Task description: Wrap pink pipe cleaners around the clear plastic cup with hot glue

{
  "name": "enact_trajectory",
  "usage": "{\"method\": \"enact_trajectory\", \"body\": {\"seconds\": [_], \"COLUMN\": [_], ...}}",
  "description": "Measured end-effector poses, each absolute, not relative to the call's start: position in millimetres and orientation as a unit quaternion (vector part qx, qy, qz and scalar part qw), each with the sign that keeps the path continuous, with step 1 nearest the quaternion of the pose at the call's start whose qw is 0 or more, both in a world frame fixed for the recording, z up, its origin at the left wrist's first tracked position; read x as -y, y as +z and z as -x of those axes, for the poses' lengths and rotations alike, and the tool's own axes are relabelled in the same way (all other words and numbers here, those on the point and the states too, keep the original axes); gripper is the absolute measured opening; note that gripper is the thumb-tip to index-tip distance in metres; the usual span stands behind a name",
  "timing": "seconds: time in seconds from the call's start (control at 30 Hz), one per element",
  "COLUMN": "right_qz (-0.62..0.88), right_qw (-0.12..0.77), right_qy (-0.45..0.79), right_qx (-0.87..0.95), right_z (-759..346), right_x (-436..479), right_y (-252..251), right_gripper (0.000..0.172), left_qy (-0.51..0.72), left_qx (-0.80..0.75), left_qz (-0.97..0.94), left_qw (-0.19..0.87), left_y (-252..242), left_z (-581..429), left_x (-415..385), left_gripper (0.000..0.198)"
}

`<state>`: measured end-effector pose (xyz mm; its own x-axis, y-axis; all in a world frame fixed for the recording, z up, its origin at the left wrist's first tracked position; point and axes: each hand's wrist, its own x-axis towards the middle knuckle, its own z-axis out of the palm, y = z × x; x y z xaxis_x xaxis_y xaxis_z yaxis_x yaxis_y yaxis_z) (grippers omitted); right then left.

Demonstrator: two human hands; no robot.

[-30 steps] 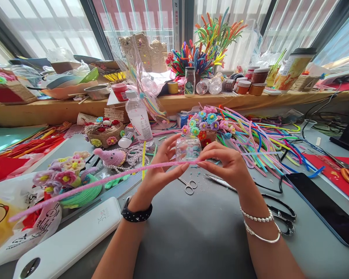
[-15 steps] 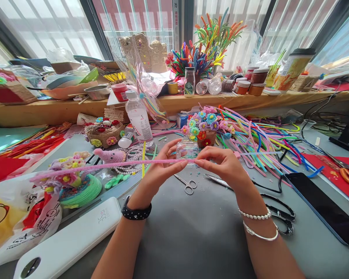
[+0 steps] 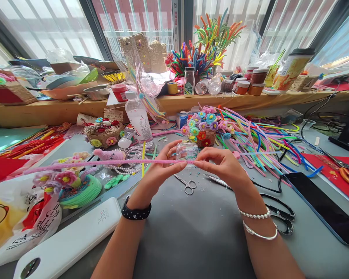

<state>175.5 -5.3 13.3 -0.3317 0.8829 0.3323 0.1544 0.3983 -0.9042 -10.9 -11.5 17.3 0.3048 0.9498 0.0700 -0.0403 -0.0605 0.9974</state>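
My left hand (image 3: 159, 170) and right hand (image 3: 223, 166) meet above the grey surface (image 3: 192, 232), both pinching the right end of a pink pipe cleaner (image 3: 104, 162), held level so its long tail stretches left over the clutter.

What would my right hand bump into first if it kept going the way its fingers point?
Probably the left hand: the right hand points left along the pink pipe cleaner both pinch, nearly touching.
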Motion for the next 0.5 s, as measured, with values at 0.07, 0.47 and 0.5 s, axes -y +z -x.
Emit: {"method": "enact_trajectory", "body": {"seconds": [0.07,0.47,0.5], "right_qz": [0.367,0.381,0.383], "right_qw": [0.447,0.438,0.436], "right_qy": [0.408,0.432,0.436], "right_qx": [0.707,0.69,0.688], "right_z": [-175.5,-174.8,-175.1], "right_x": [5.5,3.9,4.0], "right_y": [13.4,10.6,10.7], "right_gripper": [0.012,0.018,0.019], "left_qy": [0.44,0.432,0.426], "left_qx": [-0.392,-0.397,-0.39], "left_qz": [-0.58,-0.583,-0.587], "left_qw": [0.563,0.562,0.568], "left_y": [17.1,16.4,16.6], "left_z": [10.9,14.8,16.7], "left_x": [11.6,10.9,10.6], "left_gripper": [0.06,0.061,0.062]}}
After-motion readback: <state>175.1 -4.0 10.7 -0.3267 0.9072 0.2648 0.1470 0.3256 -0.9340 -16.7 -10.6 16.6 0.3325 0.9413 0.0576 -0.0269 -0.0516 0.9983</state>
